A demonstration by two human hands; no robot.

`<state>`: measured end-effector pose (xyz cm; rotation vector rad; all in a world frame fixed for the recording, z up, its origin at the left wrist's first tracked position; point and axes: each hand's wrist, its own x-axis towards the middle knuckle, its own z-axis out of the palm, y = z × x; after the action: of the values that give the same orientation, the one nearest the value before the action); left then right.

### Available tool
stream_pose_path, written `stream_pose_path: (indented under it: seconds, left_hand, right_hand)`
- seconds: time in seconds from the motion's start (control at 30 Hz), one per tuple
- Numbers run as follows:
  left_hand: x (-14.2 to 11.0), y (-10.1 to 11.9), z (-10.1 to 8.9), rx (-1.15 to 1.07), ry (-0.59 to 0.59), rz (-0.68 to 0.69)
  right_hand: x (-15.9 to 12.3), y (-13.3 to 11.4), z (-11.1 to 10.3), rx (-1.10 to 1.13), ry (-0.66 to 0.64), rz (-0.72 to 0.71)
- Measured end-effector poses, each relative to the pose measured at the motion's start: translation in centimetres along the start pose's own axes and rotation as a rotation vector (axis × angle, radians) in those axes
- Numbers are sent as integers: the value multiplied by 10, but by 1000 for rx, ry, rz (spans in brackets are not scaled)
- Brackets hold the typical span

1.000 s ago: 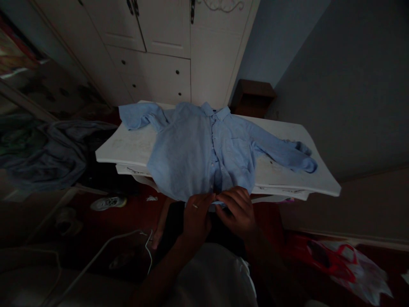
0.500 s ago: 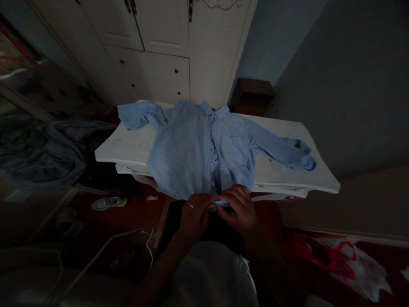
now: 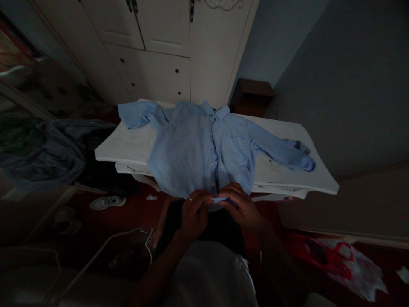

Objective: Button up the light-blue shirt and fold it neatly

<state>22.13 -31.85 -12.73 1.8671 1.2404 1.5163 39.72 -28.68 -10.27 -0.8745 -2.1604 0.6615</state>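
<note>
A light blue button-up shirt (image 3: 185,149) lies spread over a white table (image 3: 124,145), collar toward the back and hem hanging over the front edge. Its front placket runs down the middle, with small buttons showing. At the lower end of the placket, my left hand (image 3: 195,211) pinches the shirt's hem between thumb and fingers; a ring is on one finger. Close beside it, my right hand (image 3: 240,205) grips the same bit of hem from the other side. A small fold of blue cloth shows between the fingertips. Whether a button is in the pinch cannot be made out.
Behind the table stands a white wardrobe (image 3: 153,68) with drawers, and a brown box-like stand (image 3: 254,94) sits by the wall. Dark clothes (image 3: 57,149) are heaped at left. On the red floor are a sneaker (image 3: 108,202), a white cable (image 3: 105,245) and a plastic bag (image 3: 358,264).
Both hands have risen slightly with the pinched hem, and the fold between the fingertips has turned a little. The rest of the shirt lies as before.
</note>
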Motion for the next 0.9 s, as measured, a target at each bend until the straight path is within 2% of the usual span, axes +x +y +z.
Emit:
stream_pose_path:
  seconds: [0.23, 0.5, 0.67, 0.9]
  left_hand:
    - [1, 2, 8, -41, 46, -93]
    - [4, 5, 8, -112, -15, -317]
    - [3, 4, 8, -121, -42, -346]
    - [2, 5, 10, -87, -22, -313]
  right_hand:
    - [-3, 7, 5, 155, -9, 134]
    - [3, 6, 8, 297, 10, 364]
    - [3, 7, 12, 282, 48, 449]
    - [1, 5, 13, 278, 48, 450]
